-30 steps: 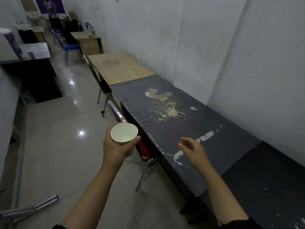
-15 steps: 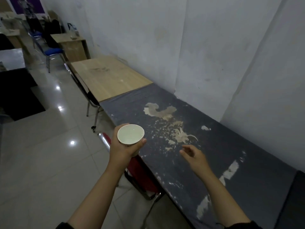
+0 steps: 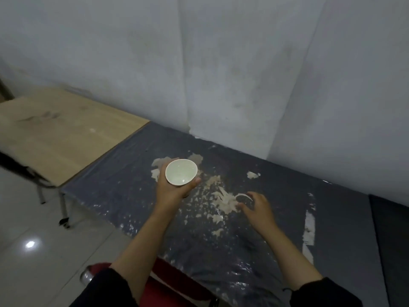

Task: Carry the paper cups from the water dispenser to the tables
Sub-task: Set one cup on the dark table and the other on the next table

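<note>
- Paper cup (image 3: 181, 172), white and upright, sits wrapped in the left hand (image 3: 173, 191), now over the dark table (image 3: 276, 218) rather than out over the floor as a second ago.
- Right hand (image 3: 257, 207) is empty, fingers spread and curled, and has dropped low over the worn patch of the tabletop.
- View has swung to face the wall, with the wooden table (image 3: 62, 134) to the left, so setting the cup down looks imminent.
</note>
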